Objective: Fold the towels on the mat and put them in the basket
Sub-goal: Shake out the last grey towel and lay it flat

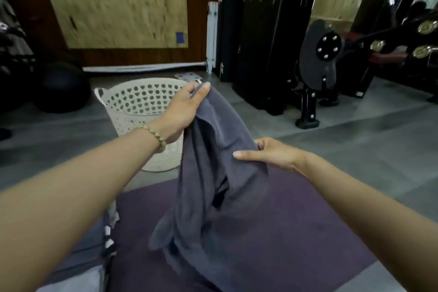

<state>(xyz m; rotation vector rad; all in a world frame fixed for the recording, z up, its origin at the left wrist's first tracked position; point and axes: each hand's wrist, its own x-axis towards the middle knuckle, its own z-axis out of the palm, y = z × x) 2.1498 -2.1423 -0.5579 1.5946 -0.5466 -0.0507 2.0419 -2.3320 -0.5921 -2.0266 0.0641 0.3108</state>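
A grey towel (pixel 208 197) hangs in the air above the purple mat (pixel 284 232), its lower end bunched and touching the mat. My left hand (pixel 182 114) grips the towel's top edge, thumb and fingers curled over it. My right hand (pixel 270 153) pinches the towel's right edge lower down, thumb lying across the cloth. The white perforated basket (pixel 132 99) stands on the floor beyond the mat's far left corner, partly hidden behind my left wrist. No towel shows inside it from here.
Black gym machines (pixel 315 59) stand to the right and behind. A dark exercise ball (pixel 61 87) sits left of the basket. Striped and pale cloth (pixel 106 239) lies at the mat's left edge. Grey floor tiles surround the mat.
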